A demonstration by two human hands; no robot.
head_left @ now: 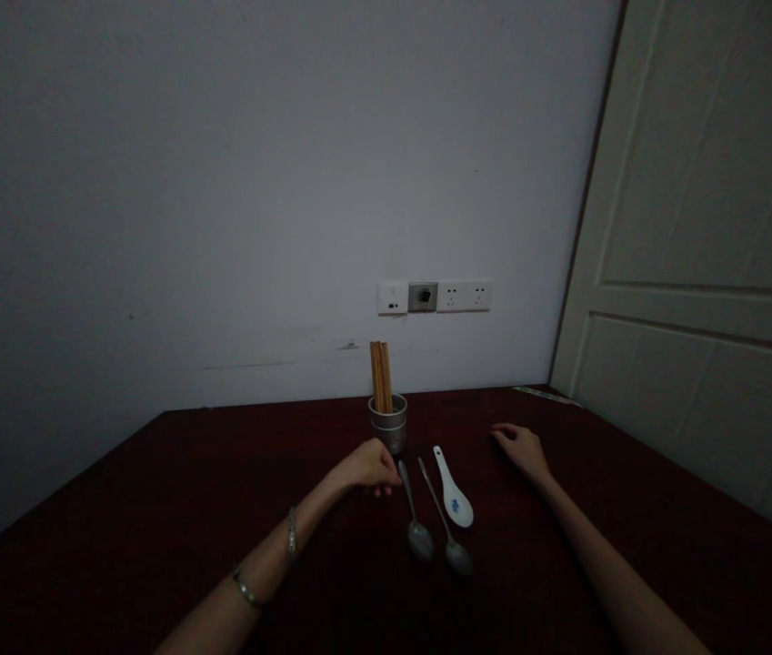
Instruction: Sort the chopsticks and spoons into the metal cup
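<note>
My left hand (373, 466) is closed at the handle end of a metal spoon (419, 539), thumb and fingers pinched against it. The bowl of that spoon points towards me. To its right lies a second, thin-handled metal spoon (457, 557), and beside that a white ceramic soup spoon (457, 506) with a blue mark in its bowl. Just behind my left hand stands a grey metal cup (389, 428) holding a bundle of wooden chopsticks (381, 377). Off to the right, my right hand (522, 448) rests on the table, holding nothing, its fingers loosely bent and apart.
The dark red table (222, 482) meets a pale wall (255, 182) at the back. Sockets and a switch (435, 297) sit on the wall above the cup. A panelled door (699, 227) stands along the right side. A flat patterned strip (546, 395) lies at the back right edge.
</note>
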